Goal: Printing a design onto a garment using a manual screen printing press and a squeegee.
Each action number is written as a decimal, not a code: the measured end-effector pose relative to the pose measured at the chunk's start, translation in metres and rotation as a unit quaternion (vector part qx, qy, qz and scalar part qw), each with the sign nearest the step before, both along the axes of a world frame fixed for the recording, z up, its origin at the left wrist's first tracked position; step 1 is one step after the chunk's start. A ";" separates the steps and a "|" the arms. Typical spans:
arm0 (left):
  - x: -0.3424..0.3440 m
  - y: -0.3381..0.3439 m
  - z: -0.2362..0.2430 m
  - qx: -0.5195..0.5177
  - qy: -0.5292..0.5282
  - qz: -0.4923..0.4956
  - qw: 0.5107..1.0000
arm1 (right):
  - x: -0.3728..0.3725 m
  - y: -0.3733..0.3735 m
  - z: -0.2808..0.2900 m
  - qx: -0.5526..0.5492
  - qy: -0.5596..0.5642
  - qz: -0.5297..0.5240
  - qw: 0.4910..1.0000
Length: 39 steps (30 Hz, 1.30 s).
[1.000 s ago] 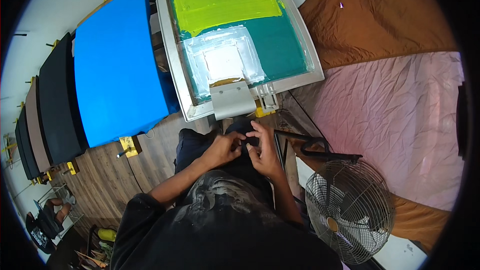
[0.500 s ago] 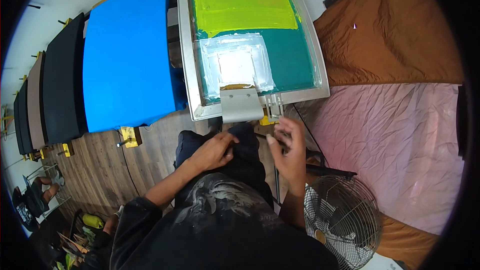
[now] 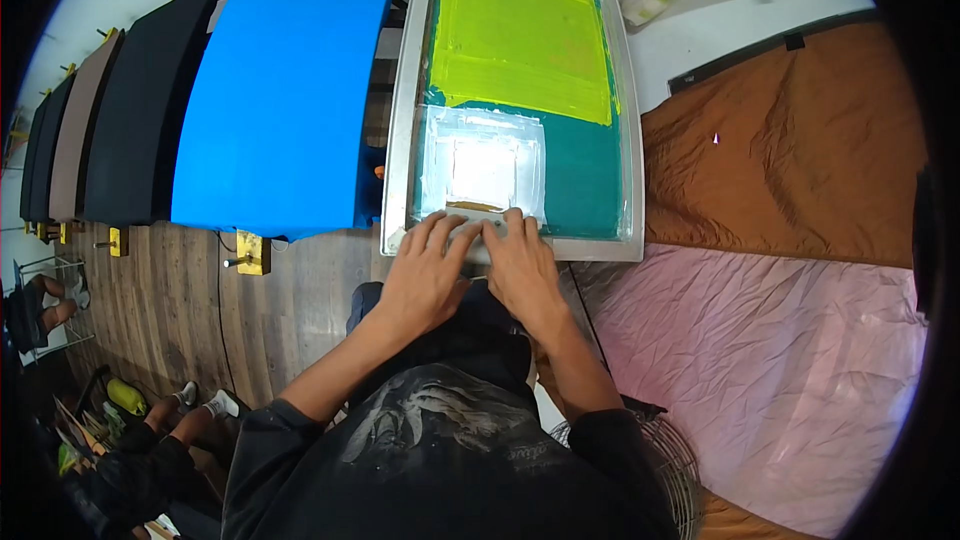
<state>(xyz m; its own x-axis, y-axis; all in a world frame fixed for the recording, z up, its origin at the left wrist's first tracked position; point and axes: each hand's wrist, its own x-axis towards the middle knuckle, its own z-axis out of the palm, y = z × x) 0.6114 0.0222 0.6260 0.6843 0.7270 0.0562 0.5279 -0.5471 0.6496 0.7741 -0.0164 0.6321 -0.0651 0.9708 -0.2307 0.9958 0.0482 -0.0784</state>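
Note:
A silkscreen frame (image 3: pixel 634 190) lies in front of me, its mesh partly teal, with a large lime-green panel (image 3: pixel 525 40) at the far end. Near its close edge is a white, glossy ink patch (image 3: pixel 483 172) with a clear taped border. A grey metal plate (image 3: pixel 478 223) sits across the close rim, mostly hidden by my hands. My left hand (image 3: pixel 425 275) grips the left side of this plate, fingers bent over its top. My right hand (image 3: pixel 520 275) holds the right side the same way, index fingertips close to the left hand's.
On the left stands a board covered in blue cloth (image 3: pixel 285 100), followed by black (image 3: pixel 150 110) and brown (image 3: pixel 85 140) ones with yellow clamps (image 3: pixel 253 252). Orange-brown (image 3: pixel 790 150) and pinkish (image 3: pixel 770 340) cloths lie right. A fan (image 3: pixel 670 455) stands close by my right arm. People sit lower left.
Both hands have moved forward from near my lap onto the metal plate and closed on it. The view has shifted, so the frame sits lower in the picture.

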 end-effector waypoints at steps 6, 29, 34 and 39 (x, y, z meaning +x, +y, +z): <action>0.032 0.019 -0.036 0.038 0.086 0.005 0.996 | 0.017 0.008 -0.010 0.006 0.100 0.004 0.995; 0.046 0.061 -0.046 -0.021 0.014 0.011 1.000 | 0.040 0.055 -0.020 -0.006 0.150 -0.043 0.988; 0.026 0.011 -0.033 -0.048 0.026 0.020 0.998 | 0.021 0.010 -0.004 -0.019 0.180 -0.046 0.982; 0.032 0.030 -0.008 -0.124 0.043 0.022 0.991 | 0.031 0.027 0.003 -0.050 0.187 -0.035 0.980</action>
<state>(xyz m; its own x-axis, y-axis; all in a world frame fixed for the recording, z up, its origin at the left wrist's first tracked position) 0.6430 0.0525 0.6184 0.6466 0.7398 -0.1860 0.6068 -0.3512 0.7130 0.8053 0.0105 0.6356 -0.0976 0.9499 -0.2970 0.8968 -0.0455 -0.4402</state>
